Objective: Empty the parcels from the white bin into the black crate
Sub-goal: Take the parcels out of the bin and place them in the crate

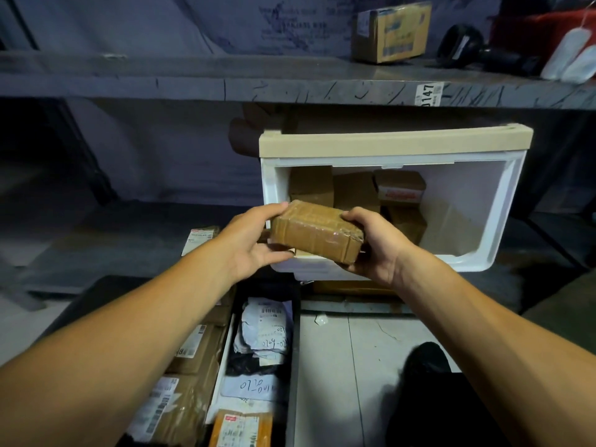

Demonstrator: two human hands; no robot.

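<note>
A brown taped cardboard parcel (317,232) hangs in front of the white bin's opening, gripped at both ends. My left hand (254,240) holds its left end, thumb underneath. My right hand (371,246) curls round its right end. The white bin (490,221), with a beige top rim, sits on the lower shelf and several more brown parcels (354,191) lie inside it. The black crate (295,333) stands on the floor below my arms, holding several labelled boxes and bags (264,330).
A grey metal shelf (193,82) runs above the bin, carrying a cardboard box (390,32), a black scanner (464,46) and a red item. A dark shoe (425,359) stands on the pale floor at lower right. A labelled parcel (198,240) lies left of the bin.
</note>
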